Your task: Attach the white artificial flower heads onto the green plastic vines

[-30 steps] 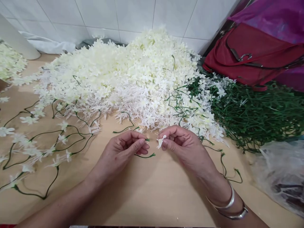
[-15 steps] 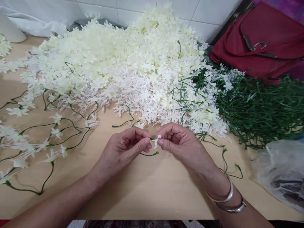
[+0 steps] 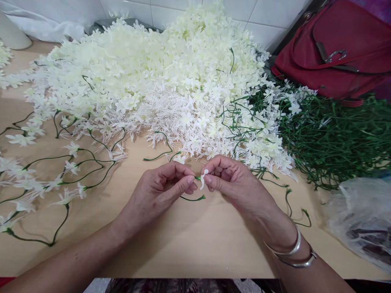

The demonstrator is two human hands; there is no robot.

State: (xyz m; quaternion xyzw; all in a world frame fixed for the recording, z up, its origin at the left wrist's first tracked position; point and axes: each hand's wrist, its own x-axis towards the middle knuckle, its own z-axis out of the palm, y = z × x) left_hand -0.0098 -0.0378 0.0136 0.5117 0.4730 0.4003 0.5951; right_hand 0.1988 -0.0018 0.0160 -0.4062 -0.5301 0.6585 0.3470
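Observation:
My left hand [image 3: 160, 191] pinches the tip of a thin green plastic stem [image 3: 193, 198], whose loose end curls down below the fingers. My right hand [image 3: 233, 183] pinches a small white plastic flower [image 3: 203, 178] right at the stem's tip, so the two hands nearly touch. Both hands hover just above the light wooden tabletop [image 3: 189, 244]. Directly behind them rises a large heap of white and cream flowers [image 3: 159, 81]. Two silver bangles ring my right wrist.
Stems with flowers fitted lie spread at the left [image 3: 61, 179]. A heap of bare green stems [image 3: 332, 138] is at the right, a red bag [image 3: 336, 53] behind it, a clear plastic bag [image 3: 363, 219] at the right edge. A white tiled wall runs along the back.
My hands have closed the gap, bringing the white flower against the green stem tip. The view has tilted slightly down and toward the flower heap.

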